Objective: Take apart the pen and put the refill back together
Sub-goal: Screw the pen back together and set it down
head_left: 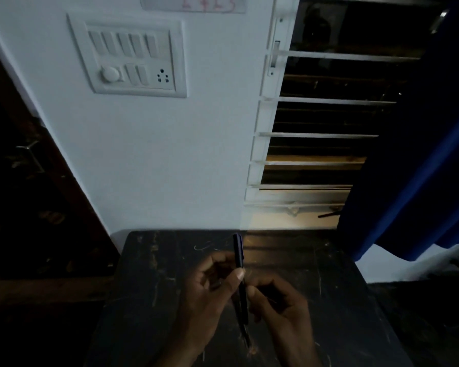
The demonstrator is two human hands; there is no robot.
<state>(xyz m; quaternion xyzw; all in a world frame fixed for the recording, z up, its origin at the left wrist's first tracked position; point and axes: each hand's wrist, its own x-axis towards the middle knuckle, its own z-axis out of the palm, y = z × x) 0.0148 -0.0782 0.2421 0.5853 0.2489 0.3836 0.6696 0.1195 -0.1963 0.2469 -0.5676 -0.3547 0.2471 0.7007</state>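
A dark pen (239,254) stands nearly upright above the dark scratched table (329,287), its cap end pointing away from me. My left hand (210,290) grips the pen around its middle, thumb pressed on the barrel. My right hand (278,303) holds the lower part of the pen from the right side, fingers curled around it. The pen's thin lower end (247,337) reaches down between my wrists. The light is dim, so I cannot tell whether the pen's parts are joined or separated.
A white wall with a switch panel (130,56) rises behind the table. A barred window (316,133) is at the right, with a blue curtain (414,181) beside it. Dark wooden furniture (37,207) stands at the left.
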